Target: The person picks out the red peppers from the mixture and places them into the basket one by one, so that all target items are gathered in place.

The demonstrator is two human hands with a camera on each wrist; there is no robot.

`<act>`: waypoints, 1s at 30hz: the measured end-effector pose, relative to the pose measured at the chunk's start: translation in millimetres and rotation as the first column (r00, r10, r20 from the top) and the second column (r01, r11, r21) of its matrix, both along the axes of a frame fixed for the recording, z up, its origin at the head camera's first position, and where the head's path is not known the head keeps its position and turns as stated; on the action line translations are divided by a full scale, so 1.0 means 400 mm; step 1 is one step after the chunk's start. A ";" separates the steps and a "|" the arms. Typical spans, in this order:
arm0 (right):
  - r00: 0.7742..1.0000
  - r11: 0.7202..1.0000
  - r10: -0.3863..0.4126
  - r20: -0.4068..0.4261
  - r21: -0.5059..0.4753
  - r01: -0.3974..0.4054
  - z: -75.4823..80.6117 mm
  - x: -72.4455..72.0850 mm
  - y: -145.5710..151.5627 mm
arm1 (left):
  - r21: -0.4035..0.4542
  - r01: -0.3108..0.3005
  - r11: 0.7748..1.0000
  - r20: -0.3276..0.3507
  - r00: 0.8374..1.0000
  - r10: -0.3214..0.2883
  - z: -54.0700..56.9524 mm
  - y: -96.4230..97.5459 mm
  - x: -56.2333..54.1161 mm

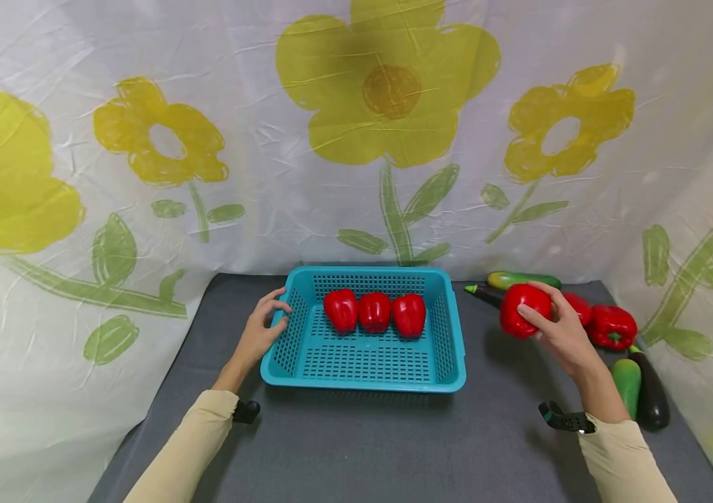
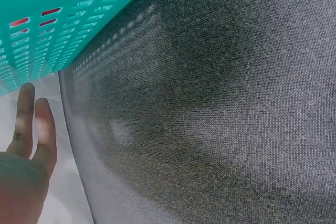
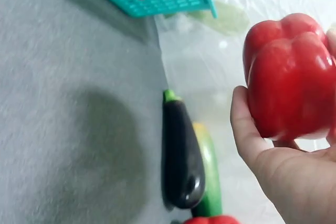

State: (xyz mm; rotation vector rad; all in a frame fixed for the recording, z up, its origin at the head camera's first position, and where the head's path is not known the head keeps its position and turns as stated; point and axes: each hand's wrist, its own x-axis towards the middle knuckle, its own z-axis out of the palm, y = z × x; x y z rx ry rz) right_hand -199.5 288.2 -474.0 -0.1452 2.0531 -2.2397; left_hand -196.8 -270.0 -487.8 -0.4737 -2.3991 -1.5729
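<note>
My right hand [image 1: 560, 325] holds a red bell pepper [image 1: 524, 311] above the table, right of the blue plastic basket [image 1: 362, 383]. In the right wrist view, thumb and fingers lie around that pepper [image 3: 291, 77]. Three red bell peppers stand in a row toward the back of the basket: a left one [image 1: 340, 311], a middle one [image 1: 374, 312] and a right one [image 1: 409, 315]. My left hand [image 1: 262, 328] is at the basket's left rim with fingers loosely bent, gripping nothing. Whether its fingertips touch the rim I cannot tell.
Past my right hand lie more red bell peppers [image 1: 612, 327], a dark eggplant [image 1: 651, 391] and a green vegetable [image 1: 626, 384]. Behind the held pepper are another eggplant [image 3: 181, 153] and a yellow-green zucchini [image 1: 522, 279]. A flowered curtain [image 1: 255, 209] borders the grey table [image 1: 356, 447].
</note>
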 end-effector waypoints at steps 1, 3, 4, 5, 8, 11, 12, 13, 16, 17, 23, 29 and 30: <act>1.000 1.000 0.011 0.000 -0.005 -0.011 0.002 -0.003 -0.005 | 0.002 0.001 1.000 0.002 1.000 -0.001 -0.001 -0.001 0.000; 1.000 1.000 0.028 -0.005 -0.008 -0.028 0.005 -0.008 -0.013 | 0.002 0.001 1.000 0.003 1.000 -0.001 -0.004 -0.003 -0.002; 0.999 0.999 0.037 -0.007 -0.008 -0.037 0.008 -0.010 -0.017 | 0.003 0.001 1.000 0.003 1.000 -0.001 -0.006 -0.004 -0.003; 0.999 0.999 0.044 -0.012 -0.003 -0.044 0.010 -0.011 -0.021 | 0.004 0.000 1.000 0.002 1.000 0.000 -0.007 -0.005 -0.004; 0.998 0.998 0.054 -0.027 0.019 -0.053 0.017 -0.015 -0.034 | 0.005 -0.002 1.000 0.004 1.000 0.002 -0.011 -0.006 -0.006; 0.997 0.997 0.057 -0.045 0.046 -0.055 0.025 -0.019 -0.050 | 0.003 -0.003 1.000 0.003 1.000 0.003 -0.009 -0.004 -0.006; 0.997 0.997 0.056 -0.051 0.063 -0.053 0.028 -0.020 -0.056 | 0.001 -0.002 1.000 0.002 1.000 0.002 -0.008 -0.003 -0.005; 0.997 0.995 0.058 -0.059 0.079 -0.053 0.031 -0.022 -0.063 | -0.002 -0.003 1.000 0.002 1.000 0.003 -0.006 -0.002 -0.004; 0.995 0.990 0.062 -0.078 0.129 -0.052 0.038 -0.027 -0.083 | -0.005 -0.002 1.000 -0.002 1.000 0.002 -0.002 -0.001 -0.001; 0.994 0.989 0.063 -0.085 0.141 -0.051 0.040 -0.029 -0.089 | -0.006 -0.001 1.000 -0.002 1.000 0.001 -0.002 0.000 -0.001; 0.990 0.986 0.082 -0.113 0.154 -0.064 0.049 -0.039 -0.120 | -0.005 0.001 1.000 -0.003 1.000 -0.001 -0.004 -0.002 -0.001; 0.990 0.987 0.085 -0.112 0.143 -0.068 0.053 -0.049 -0.141 | -0.008 -0.007 1.000 0.013 1.000 0.007 -0.002 -0.001 -0.002; 0.991 0.987 0.081 -0.108 0.144 -0.065 0.053 -0.050 -0.144 | -0.008 -0.011 1.000 0.018 1.000 0.011 -0.001 0.000 -0.002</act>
